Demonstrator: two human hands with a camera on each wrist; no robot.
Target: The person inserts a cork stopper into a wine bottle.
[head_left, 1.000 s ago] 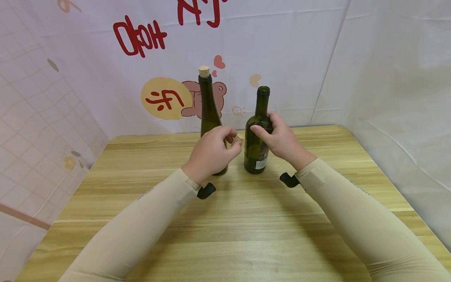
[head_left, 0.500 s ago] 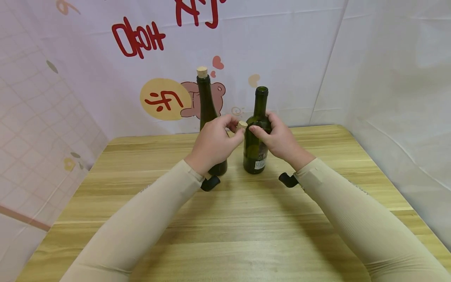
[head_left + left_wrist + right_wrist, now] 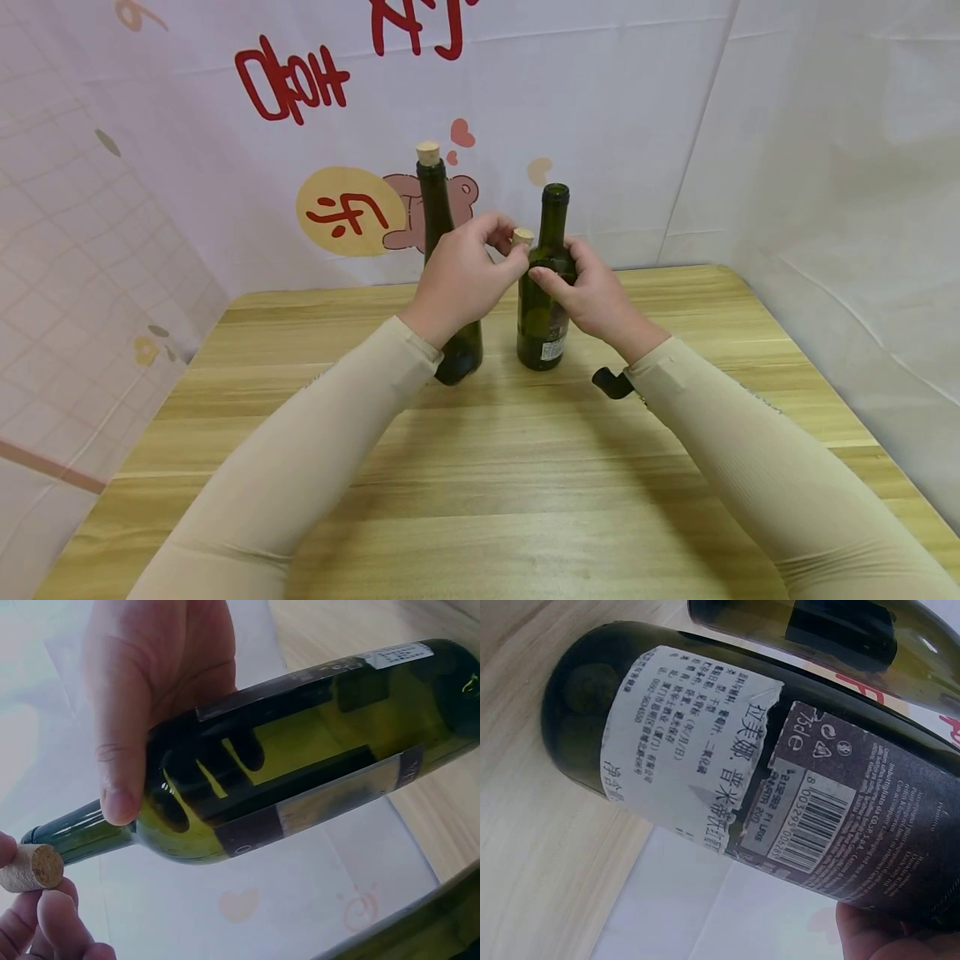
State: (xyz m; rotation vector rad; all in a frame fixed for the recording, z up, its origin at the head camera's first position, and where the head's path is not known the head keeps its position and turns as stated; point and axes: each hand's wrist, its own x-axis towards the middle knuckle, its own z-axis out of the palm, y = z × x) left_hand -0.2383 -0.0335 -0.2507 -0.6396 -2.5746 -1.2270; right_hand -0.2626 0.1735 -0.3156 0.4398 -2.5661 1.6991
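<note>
My left hand (image 3: 468,271) pinches a cork (image 3: 522,237) between thumb and fingers, beside the neck of an uncorked green wine bottle (image 3: 542,321). In the left wrist view the cork (image 3: 46,866) appears lengthwise, close to that bottle's mouth. Around the bottle's shoulder my right hand (image 3: 596,296) grips, thumb in front; the bottle stands upright on the table. Behind my left hand rises a taller, slimmer green bottle (image 3: 438,204), partly hidden, with another cork (image 3: 428,153) in its mouth. The right wrist view shows a white back label (image 3: 690,735) and a barcode on the held bottle.
Both bottles stand toward the far part of a wooden table (image 3: 480,517). A white printed cloth (image 3: 615,100) hangs behind the table, and sheeting lines both sides. A black wrist mount (image 3: 613,383) juts from my right sleeve.
My left hand has risen with the cork, from beside the bottle's body to beside its neck, shifting slightly right. The right hand has kept its hold on the bottle.
</note>
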